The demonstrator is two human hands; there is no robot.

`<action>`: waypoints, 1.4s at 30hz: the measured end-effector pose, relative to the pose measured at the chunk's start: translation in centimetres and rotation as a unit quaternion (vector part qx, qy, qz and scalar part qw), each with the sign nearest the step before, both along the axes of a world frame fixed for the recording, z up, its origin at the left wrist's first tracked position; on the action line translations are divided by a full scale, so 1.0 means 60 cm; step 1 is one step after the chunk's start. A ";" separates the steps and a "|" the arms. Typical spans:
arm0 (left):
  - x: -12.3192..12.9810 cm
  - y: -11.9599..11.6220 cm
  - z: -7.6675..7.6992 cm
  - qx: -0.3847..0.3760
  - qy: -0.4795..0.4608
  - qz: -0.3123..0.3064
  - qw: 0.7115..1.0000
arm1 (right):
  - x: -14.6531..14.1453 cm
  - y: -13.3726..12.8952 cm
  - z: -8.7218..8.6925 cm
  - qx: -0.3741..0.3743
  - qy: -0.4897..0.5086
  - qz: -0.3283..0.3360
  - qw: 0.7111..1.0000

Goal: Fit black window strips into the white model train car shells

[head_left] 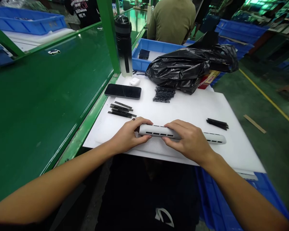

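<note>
White tabletop, clock from its middle: bottle stands at 11, small white case just beside phone at 10, black strips at 9, black clips at 12, plastic bag at 1, dark bundle at 3.

- White board in front of you: brightest area, nearly washed out; soft, faint shadows by your left hand and right hand.
- Glare on your black plastic bag; pale reflections on the green panel.
- Greenish bright patches top right.
- Your black clothing: very dark, detail lost.
- Floor on your right dim; far background soft, smeared.
- Wide-angle stretch toward edges, your forearms elongated; hands fairly sharp.
</note>
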State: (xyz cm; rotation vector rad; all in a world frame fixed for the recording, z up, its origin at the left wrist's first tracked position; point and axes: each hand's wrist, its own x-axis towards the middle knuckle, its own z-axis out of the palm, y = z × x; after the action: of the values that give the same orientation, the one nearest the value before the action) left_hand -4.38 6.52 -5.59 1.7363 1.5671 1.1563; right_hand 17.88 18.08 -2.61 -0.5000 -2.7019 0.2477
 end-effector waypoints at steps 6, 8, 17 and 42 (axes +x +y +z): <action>-0.003 0.001 0.001 -0.082 -0.158 -0.022 0.984 | 0.000 -0.013 -0.020 0.108 0.061 -0.020 0.992; -0.004 0.003 0.001 -0.106 -0.177 -0.021 0.978 | 0.001 -0.020 -0.020 0.104 0.057 -0.021 0.993; -0.008 0.004 -0.005 -0.099 -0.115 0.037 0.988 | 0.168 0.136 0.026 0.023 -0.041 -0.225 0.973; 0.000 0.000 0.006 -0.049 -0.050 -0.013 0.997 | -0.031 -0.033 0.043 -0.338 0.023 -0.129 0.932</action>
State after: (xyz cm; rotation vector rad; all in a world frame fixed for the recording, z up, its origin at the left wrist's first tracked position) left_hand -4.39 6.51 -5.22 1.6063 1.5127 1.1167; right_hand 16.00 16.10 -0.01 -1.0111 -2.4102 1.1100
